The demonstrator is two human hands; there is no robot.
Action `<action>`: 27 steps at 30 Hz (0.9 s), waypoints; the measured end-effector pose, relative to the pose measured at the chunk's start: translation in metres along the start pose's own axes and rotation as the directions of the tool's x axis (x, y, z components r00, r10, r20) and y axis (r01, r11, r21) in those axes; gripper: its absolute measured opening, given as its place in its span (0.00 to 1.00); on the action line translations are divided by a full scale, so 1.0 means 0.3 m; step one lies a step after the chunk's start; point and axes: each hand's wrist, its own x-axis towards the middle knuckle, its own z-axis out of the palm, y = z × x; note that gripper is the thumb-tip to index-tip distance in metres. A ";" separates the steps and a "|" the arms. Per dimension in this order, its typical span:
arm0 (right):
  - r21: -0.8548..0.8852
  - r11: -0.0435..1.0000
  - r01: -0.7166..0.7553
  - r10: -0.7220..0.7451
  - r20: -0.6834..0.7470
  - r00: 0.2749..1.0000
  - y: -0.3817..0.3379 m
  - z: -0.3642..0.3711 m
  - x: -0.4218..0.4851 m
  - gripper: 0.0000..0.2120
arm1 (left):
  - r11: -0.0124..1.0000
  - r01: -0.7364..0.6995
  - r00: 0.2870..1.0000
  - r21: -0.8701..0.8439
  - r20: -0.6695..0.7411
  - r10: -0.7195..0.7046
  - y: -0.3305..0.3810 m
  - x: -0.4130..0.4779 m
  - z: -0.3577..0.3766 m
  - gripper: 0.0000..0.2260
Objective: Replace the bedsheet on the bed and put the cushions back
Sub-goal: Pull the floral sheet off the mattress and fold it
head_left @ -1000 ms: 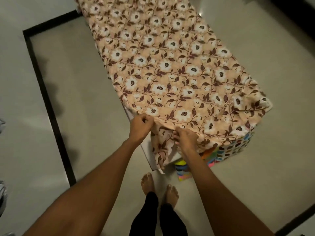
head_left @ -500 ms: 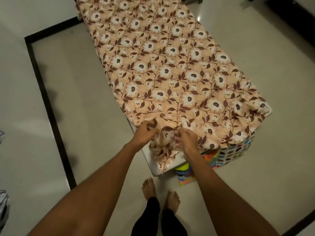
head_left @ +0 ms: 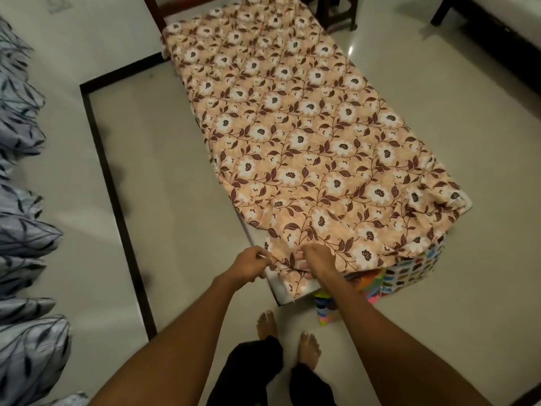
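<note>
Head cam: hands on sheet [head_left: 292, 127]

Left hand [head_left: 251, 266] and right hand [head_left: 317, 260] both pinch the sheet's near hem at the bed [head_left: 279, 290] corner. Sheet's spread over the bed; cushions [head_left: 26, 235] sit well off to the left.

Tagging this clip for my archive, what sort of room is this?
Probably a bedroom or living room at home: a narrow bed under a floral bedsheet, grey leaf-print cushions lined up at left, pale tiled floor.
</note>
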 end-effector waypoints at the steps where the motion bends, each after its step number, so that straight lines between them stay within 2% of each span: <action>1: 0.005 1.000 -0.003 0.003 0.017 1.000 -0.029 0.016 -0.018 0.11 | 1.000 -0.013 1.000 0.003 0.004 0.013 0.014 -0.009 -0.034 0.07; 5: 0.024 0.999 -0.040 0.039 0.047 0.998 -0.123 0.097 -0.032 0.20 | 0.998 -0.054 0.998 0.014 0.025 0.053 0.053 -0.011 -0.176 0.07; 8: 0.029 0.999 -0.040 0.039 0.048 0.998 -0.208 0.186 0.001 0.22 | 0.997 -0.070 0.997 0.030 0.033 0.069 0.073 0.034 -0.309 0.08; 14: 0.096 0.995 -0.027 0.026 0.011 1.000 -0.486 0.427 0.089 0.15 | 0.989 -0.129 0.989 0.074 0.083 0.123 0.102 0.218 -0.698 0.08; 17: 0.105 0.994 -0.030 0.034 -0.033 0.999 -0.629 0.557 0.120 0.16 | 0.988 -0.118 0.991 0.099 0.077 0.110 0.104 0.281 -0.913 0.07; 22: 0.185 0.981 -0.063 0.066 -0.009 0.998 -0.847 0.782 0.198 0.16 | 0.991 -0.092 0.996 0.099 0.031 0.089 0.104 0.411 -1.248 0.08; 27: 0.186 0.981 -0.046 0.052 -0.028 0.998 -1.082 0.930 0.270 0.14 | 0.991 -0.107 0.994 0.079 0.040 0.104 0.153 0.546 -1.486 0.08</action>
